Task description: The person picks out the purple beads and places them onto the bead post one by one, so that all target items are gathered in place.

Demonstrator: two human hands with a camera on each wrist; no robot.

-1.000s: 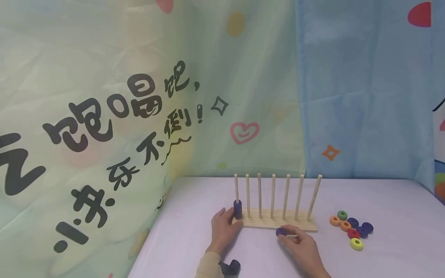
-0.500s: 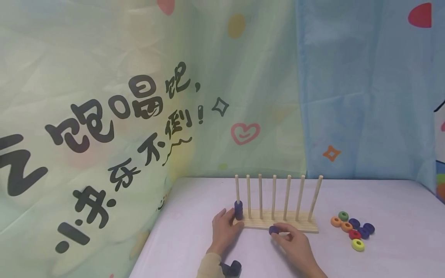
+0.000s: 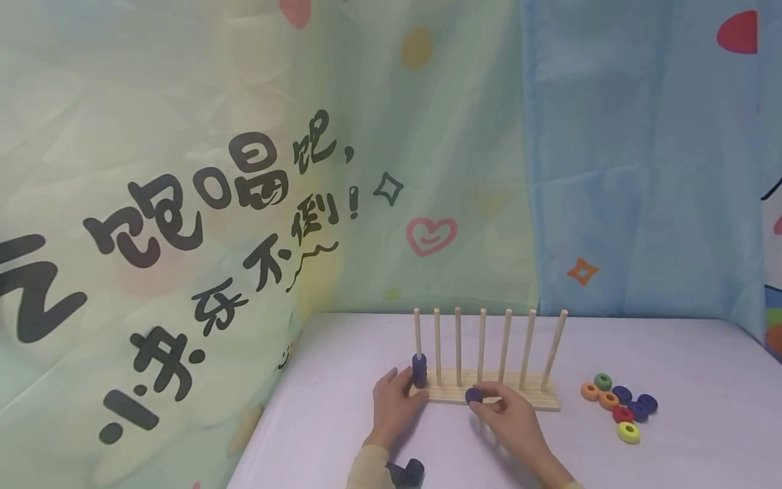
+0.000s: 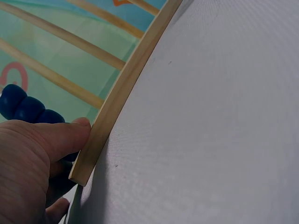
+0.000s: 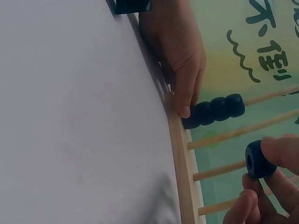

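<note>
A wooden peg rack (image 3: 449, 394) with a row of several upright pegs stands on the table. On its leftmost peg sits a stack of several dark blue beads (image 5: 217, 111). My left hand (image 3: 394, 409) grips the rack's left end, its thumb on the front edge of the base in the left wrist view; the other fingers are partly hidden behind it. Between thumb and fingers, my right hand (image 3: 512, 415) pinches a loose dark blue bead (image 5: 259, 159), its hole showing. In the head view that bead overlaps the front of the base, left of the middle.
Loose beads lie right of the rack: a green one (image 3: 603, 382), orange ones (image 3: 590, 391), a red one (image 3: 622, 415), a yellow one (image 3: 628, 432) and dark blue ones (image 3: 647, 403). A printed curtain (image 3: 427, 170) stands behind the white table (image 3: 342, 353).
My right hand has moved left and slightly up with the blue bead, from in front of the base to over its front edge. The left hand stays on the rack's end.
</note>
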